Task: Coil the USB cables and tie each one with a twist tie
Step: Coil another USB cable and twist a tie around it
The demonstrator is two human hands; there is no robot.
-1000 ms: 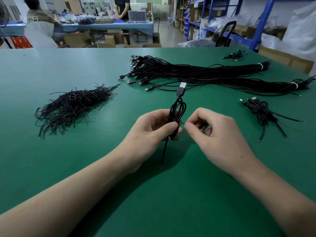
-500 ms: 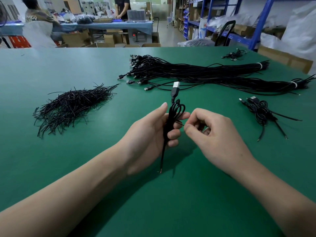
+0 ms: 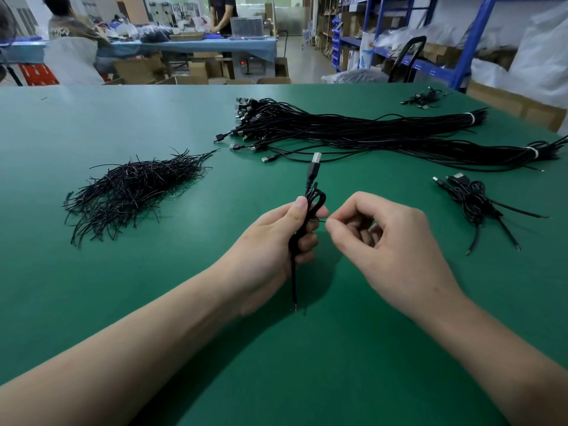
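Note:
My left hand [image 3: 278, 238] grips a coiled black USB cable [image 3: 312, 198] upright over the green table [image 3: 153, 302]; its plug points up and away, and its bare tail hangs down below my palm. My right hand [image 3: 384, 241] pinches the thin end of a black twist tie [image 3: 319, 220] right beside the coil. A heap of black twist ties [image 3: 129, 192] lies to the left. Long bundles of uncoiled USB cables [image 3: 353, 133] stretch across the far middle and right. Coiled and tied cables [image 3: 475, 201] lie at the right.
A few more cables [image 3: 425, 98] sit near the far right corner of the table. Beyond the table are cardboard boxes, blue shelving [image 3: 461, 41] and two people at another bench [image 3: 196, 44]. Bare green surface lies near me.
My left hand turned the coil a little and its thumb moved from across the coil to lie straight along it. My right hand kept pinching the tie end beside the coil.

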